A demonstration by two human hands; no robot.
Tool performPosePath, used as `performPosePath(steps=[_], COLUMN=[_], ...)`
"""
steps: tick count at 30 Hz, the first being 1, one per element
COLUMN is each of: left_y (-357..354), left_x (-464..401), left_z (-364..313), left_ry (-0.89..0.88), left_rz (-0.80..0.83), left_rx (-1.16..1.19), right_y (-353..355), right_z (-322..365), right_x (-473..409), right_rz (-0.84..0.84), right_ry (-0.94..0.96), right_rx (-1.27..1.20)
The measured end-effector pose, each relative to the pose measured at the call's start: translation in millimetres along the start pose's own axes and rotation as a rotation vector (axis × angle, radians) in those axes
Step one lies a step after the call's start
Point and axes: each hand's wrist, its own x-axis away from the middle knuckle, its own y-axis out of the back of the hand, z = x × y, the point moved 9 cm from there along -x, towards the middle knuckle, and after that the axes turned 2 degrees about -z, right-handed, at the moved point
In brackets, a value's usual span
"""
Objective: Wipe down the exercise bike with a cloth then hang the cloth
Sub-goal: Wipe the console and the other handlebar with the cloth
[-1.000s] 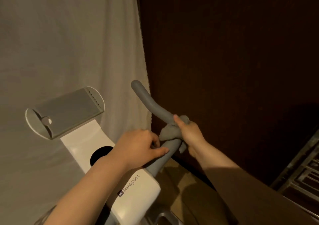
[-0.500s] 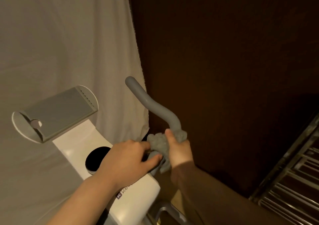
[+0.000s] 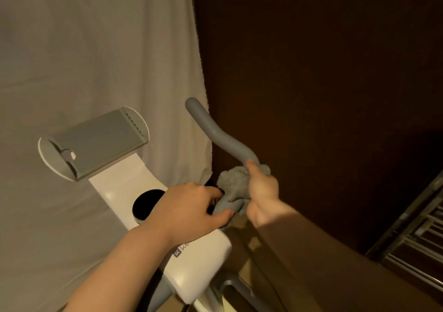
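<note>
On the grey handlebar (image 3: 223,136) of the exercise bike (image 3: 191,259), just right of the white console, the right hand (image 3: 262,192) has its fingers closed around a bunched grey cloth (image 3: 231,183), pressing it against the bar below the bend. The left hand (image 3: 189,211) grips the bar's lower end, thumb touching the cloth. A grey tray (image 3: 96,144) sits on the console to the left; a pale curtain (image 3: 96,48) hangs behind, and a metal rack (image 3: 417,239) stands at lower right.

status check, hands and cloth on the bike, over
Right hand shut on grey cloth, bunched around handlebar. Left hand gripping bar base. Nothing blocking; cloth not yet hung.
</note>
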Motion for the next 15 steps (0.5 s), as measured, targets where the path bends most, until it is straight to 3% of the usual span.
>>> performPosePath(steps=[5,9,15], left_y=[2.5,1.4,4.8], left_x=[1.6,1.8,2.4], left_z=[0.3,-0.3,0.8], left_ry=[-0.003,-0.038,-0.021], left_rz=[-0.024,-0.039,-0.082], left_rx=[0.002,0.028,0.111], right_y=[-2.6,2.9,0.1], right_z=[-35.7,-4.2,-31.8], right_x=[17.7,0.5,6.1], right_rz=[0.123,0.036,0.121], right_ry=[-0.171,0.006,-0.022], right_rx=[0.101,-0.072,0.082])
